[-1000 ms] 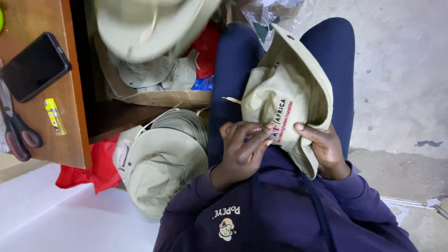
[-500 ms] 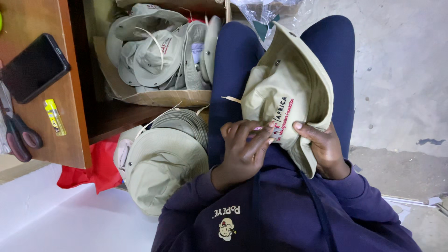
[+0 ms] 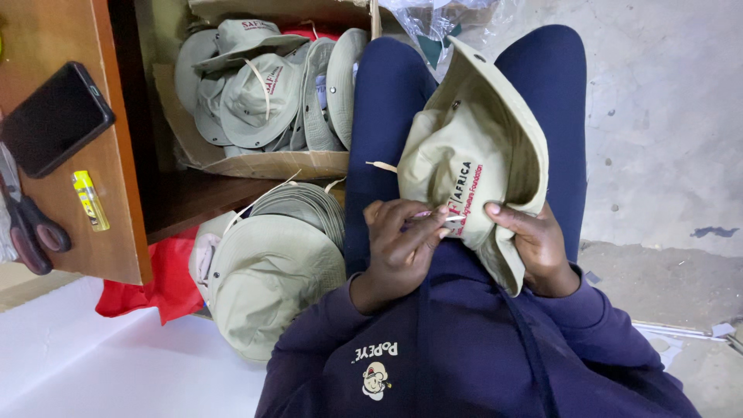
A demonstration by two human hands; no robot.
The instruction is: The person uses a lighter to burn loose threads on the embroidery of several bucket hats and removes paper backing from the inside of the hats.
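Khaki cloth fills the middle of the frame: a wide-brimmed hat (image 3: 472, 166) lies on the person's lap, crown up, its long axis running from lower centre up toward the upper right, brim tilted away over the dark blue trousers. The right hand (image 3: 534, 248) grips the lower edge of the hat from the right, thumb pressed on the crown just below the red and black embroidery. The left hand (image 3: 402, 244) sits at the hat's lower left edge, fingers curled shut around something small and pale at the embroidery; what it pinches is too small to tell. Both hands touch the hat, so neither has to reach; the left is nearer the stitched patch, the right steadies from the opposite side.

At lower left of centre a stack of like hats (image 3: 271, 267) rests beside the person's knee, and a cardboard box (image 3: 255, 162) in the upper left holds more. On the wooden bench (image 3: 70, 193) at far left lie a black phone (image 3: 54, 116), a yellow lighter (image 3: 90, 200) and scissors (image 3: 27, 224).
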